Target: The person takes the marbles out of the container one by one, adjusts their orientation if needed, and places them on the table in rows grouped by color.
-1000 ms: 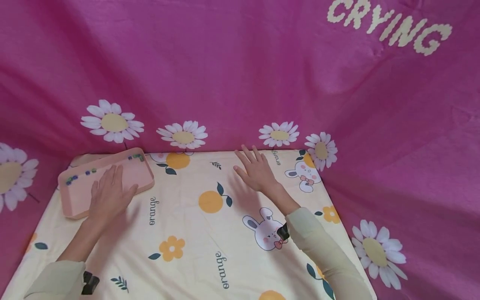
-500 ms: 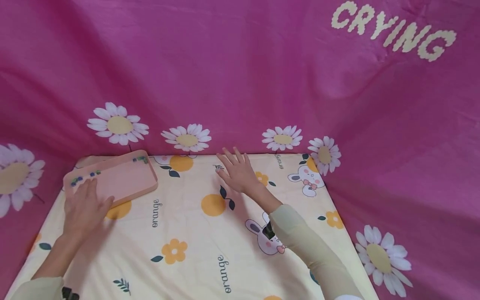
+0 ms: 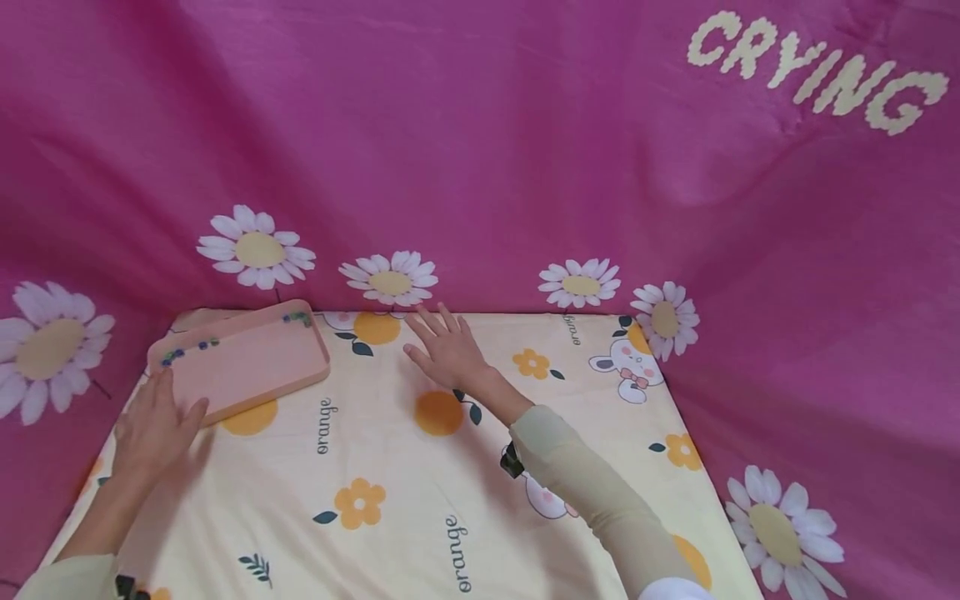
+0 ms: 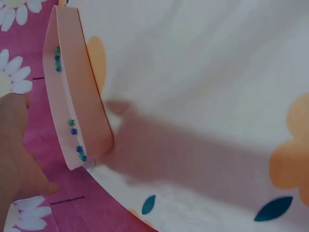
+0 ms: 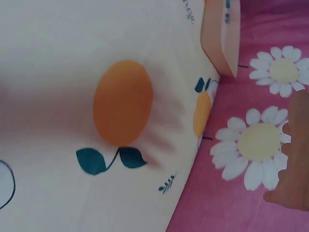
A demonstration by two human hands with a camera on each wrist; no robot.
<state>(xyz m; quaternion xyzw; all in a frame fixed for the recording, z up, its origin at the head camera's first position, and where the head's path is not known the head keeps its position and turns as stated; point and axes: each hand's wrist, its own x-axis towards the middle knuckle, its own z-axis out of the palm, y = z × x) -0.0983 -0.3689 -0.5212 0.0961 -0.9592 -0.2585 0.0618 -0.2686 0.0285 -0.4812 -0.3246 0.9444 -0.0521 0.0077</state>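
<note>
A shallow pink tray [image 3: 247,350] lies slantwise at the far left of the table. Several small blue and green balls, like beads or marbles, sit in it: one group [image 3: 187,352] along its left part, another [image 3: 297,317] in the far right corner. My left hand [image 3: 153,429] is over the tray's near left corner, fingers extended, holding nothing; whether it touches the rim I cannot tell. My right hand [image 3: 448,350] hovers above the cloth to the right of the tray, fingers spread, with nothing in it. In the left wrist view the tray [image 4: 79,87] appears beside the hand [image 4: 19,150].
A cream cloth [image 3: 397,458] printed with oranges, flowers and rabbits covers the table. Pink fabric [image 3: 465,150] with daisies hangs behind it and along both sides. A dark wrist camera [image 3: 512,460] sits under the right sleeve.
My left hand has drawn back from over the tray's middle to its near left corner. My right hand has moved left, towards the tray. The view has shifted slightly.
</note>
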